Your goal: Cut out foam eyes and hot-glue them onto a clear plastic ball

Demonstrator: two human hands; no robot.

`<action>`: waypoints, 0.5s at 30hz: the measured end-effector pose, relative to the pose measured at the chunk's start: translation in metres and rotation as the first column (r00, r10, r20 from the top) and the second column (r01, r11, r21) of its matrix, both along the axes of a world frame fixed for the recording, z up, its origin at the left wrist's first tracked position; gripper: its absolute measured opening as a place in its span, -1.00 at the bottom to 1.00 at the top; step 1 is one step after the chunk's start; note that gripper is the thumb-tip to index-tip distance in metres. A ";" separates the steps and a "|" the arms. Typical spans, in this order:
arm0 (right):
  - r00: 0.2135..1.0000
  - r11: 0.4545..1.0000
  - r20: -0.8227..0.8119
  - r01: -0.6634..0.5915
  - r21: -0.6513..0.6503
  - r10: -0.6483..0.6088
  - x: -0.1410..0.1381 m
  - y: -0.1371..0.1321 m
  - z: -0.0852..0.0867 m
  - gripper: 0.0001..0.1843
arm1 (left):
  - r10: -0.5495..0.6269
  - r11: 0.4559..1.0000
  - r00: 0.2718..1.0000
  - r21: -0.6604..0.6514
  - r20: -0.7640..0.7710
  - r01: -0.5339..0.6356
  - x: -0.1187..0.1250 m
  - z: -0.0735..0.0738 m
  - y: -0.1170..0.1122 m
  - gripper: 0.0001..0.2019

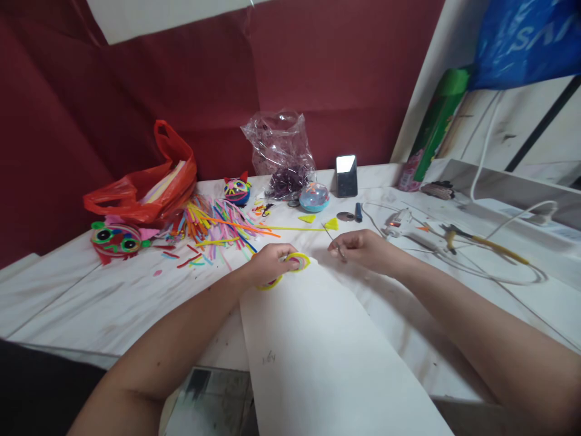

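My left hand (272,263) is closed at the far end of a long white paper sheet (313,345), its thumb on a rounded piece with a yellow rim (298,261). Another yellow-edged piece (270,284) shows below that hand, partly hidden. Whether these pieces are fixed to the paper, I cannot tell. My right hand (358,249) is closed around small metal scissors (338,249), just right of the sheet, with the blades pointing up and away. Beyond the hands lie two yellow triangular pieces (331,223) and a long yellow pipe cleaner (295,229).
Pipe cleaners (218,227) lie in a heap at left beside a red plastic bag (149,188) and a decorated frog-like figure (117,240). Behind stand a cat-faced ball (236,190), a clear bag (281,151), a blue dome (315,198) and a phone (347,177). Cables and pliers (481,240) lie right.
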State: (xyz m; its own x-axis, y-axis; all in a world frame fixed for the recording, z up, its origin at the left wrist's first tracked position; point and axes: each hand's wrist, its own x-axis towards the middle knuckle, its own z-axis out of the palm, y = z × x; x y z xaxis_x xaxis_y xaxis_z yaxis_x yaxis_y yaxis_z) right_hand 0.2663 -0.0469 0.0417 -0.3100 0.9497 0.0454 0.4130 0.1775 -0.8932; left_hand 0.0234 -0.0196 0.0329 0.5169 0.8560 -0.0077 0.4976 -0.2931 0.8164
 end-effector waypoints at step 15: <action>0.987 0.995 0.154 0.031 0.092 -0.045 -0.001 0.006 -0.017 -0.62 | 0.181 0.984 0.939 -0.047 0.293 -0.175 -0.005 -0.008 0.019 -0.90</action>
State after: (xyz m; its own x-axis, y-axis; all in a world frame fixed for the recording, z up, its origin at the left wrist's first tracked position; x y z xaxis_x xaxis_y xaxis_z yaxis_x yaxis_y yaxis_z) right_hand 0.2649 -0.0406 0.0250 -0.2833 0.9553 0.0842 0.5539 0.2347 -0.7988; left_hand 0.0185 -0.0003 0.0252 0.3380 0.9354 0.1041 0.2762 -0.2044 0.9391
